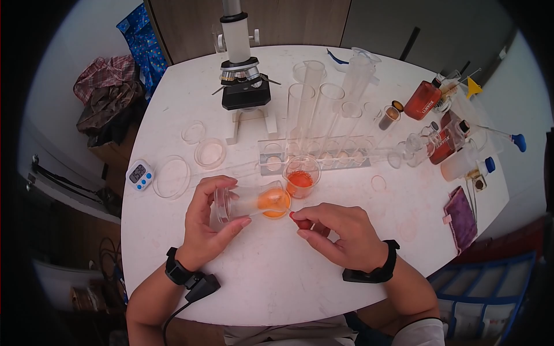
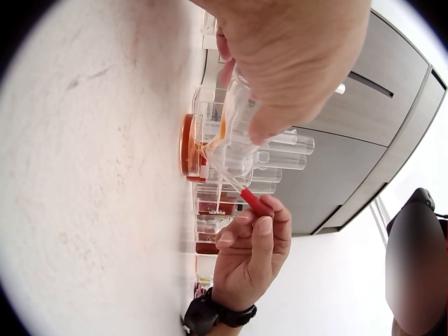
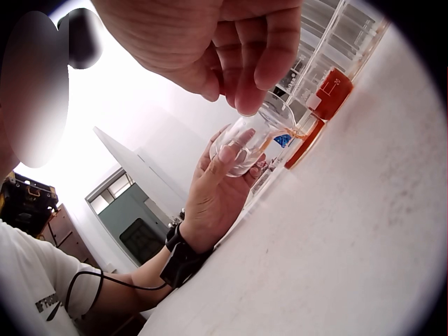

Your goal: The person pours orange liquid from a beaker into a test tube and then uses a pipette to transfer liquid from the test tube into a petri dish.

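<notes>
My left hand (image 1: 199, 232) grips a clear glass flask (image 1: 239, 203), tipped almost onto its side with its mouth to the right. Orange liquid runs from that mouth into a shallow round dish (image 2: 186, 147) on the table, which holds an orange layer. Between thumb and fingers, my right hand (image 1: 346, 233) pinches the red rubber bulb (image 2: 256, 202) of a dropper. Its thin glass tube (image 2: 231, 178) slants toward the flask's mouth. Right behind the dish stands a small beaker (image 1: 300, 183) with red-orange liquid.
Behind the beaker, a clear rack (image 1: 266, 167) holds several tall glass tubes. A microscope (image 1: 245, 86) stands at the back. To the left are glass dishes (image 1: 171, 177) and a timer (image 1: 139, 175). Red-brown bottles (image 1: 423, 99) and a purple cloth (image 1: 460, 222) lie right.
</notes>
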The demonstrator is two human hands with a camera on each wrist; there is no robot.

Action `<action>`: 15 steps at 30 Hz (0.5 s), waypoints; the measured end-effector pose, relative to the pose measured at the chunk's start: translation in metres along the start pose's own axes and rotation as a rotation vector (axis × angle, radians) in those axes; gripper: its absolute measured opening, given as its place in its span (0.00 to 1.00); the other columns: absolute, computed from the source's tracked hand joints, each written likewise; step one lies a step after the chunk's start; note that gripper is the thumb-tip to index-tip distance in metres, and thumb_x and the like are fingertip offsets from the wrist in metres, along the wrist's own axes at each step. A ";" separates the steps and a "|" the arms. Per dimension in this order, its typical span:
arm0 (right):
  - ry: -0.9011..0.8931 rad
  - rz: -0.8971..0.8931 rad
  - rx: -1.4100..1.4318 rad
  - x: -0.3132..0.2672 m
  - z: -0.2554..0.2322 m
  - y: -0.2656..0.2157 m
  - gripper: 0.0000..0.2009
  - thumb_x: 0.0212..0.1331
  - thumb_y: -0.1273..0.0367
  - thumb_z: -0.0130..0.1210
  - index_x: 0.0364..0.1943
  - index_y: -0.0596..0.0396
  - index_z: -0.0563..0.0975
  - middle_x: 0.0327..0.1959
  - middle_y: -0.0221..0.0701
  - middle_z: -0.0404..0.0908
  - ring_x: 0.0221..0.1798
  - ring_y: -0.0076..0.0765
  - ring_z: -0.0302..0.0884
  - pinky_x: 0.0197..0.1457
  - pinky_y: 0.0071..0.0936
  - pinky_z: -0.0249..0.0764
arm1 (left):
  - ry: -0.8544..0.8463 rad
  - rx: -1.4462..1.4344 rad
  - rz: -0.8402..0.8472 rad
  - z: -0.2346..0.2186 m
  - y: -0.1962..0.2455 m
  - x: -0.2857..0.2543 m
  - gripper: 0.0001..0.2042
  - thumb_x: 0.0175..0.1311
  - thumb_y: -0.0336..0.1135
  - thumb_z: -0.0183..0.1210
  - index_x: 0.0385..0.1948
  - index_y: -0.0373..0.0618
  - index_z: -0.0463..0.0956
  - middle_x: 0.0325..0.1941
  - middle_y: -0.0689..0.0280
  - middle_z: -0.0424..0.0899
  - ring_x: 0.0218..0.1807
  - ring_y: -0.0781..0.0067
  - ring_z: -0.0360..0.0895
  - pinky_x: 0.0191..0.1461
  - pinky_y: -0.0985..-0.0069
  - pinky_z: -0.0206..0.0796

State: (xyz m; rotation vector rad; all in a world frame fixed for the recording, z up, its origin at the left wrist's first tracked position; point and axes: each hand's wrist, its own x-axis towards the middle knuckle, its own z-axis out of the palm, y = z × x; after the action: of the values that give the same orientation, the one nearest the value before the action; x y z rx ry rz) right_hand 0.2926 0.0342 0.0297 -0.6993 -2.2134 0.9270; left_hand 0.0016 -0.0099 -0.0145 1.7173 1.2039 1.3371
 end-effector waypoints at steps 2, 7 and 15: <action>0.003 -0.003 0.003 0.000 0.000 0.000 0.13 0.66 0.75 0.65 0.53 0.57 0.80 0.41 0.35 0.88 0.38 0.33 0.90 0.38 0.25 0.85 | 0.015 0.007 0.008 0.000 0.000 0.001 0.33 0.56 0.25 0.76 0.65 0.42 0.71 0.66 0.58 0.73 0.61 0.68 0.75 0.66 0.68 0.72; 0.002 0.001 0.000 0.000 -0.001 -0.001 0.13 0.66 0.75 0.65 0.53 0.57 0.80 0.41 0.35 0.88 0.37 0.33 0.90 0.38 0.25 0.85 | 0.029 0.067 0.080 0.001 0.000 0.001 0.32 0.56 0.24 0.75 0.64 0.42 0.72 0.66 0.56 0.74 0.61 0.66 0.75 0.65 0.68 0.73; 0.012 -0.007 0.001 0.000 -0.001 -0.001 0.13 0.66 0.75 0.65 0.53 0.57 0.80 0.40 0.34 0.88 0.37 0.33 0.90 0.38 0.26 0.84 | -0.027 0.078 0.090 -0.003 -0.001 0.000 0.32 0.57 0.22 0.72 0.65 0.42 0.70 0.68 0.56 0.72 0.68 0.65 0.71 0.70 0.65 0.69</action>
State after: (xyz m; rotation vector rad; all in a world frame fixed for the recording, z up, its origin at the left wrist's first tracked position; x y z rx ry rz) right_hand 0.2929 0.0345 0.0307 -0.6940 -2.2036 0.9184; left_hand -0.0019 -0.0093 -0.0145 1.8583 1.1911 1.3303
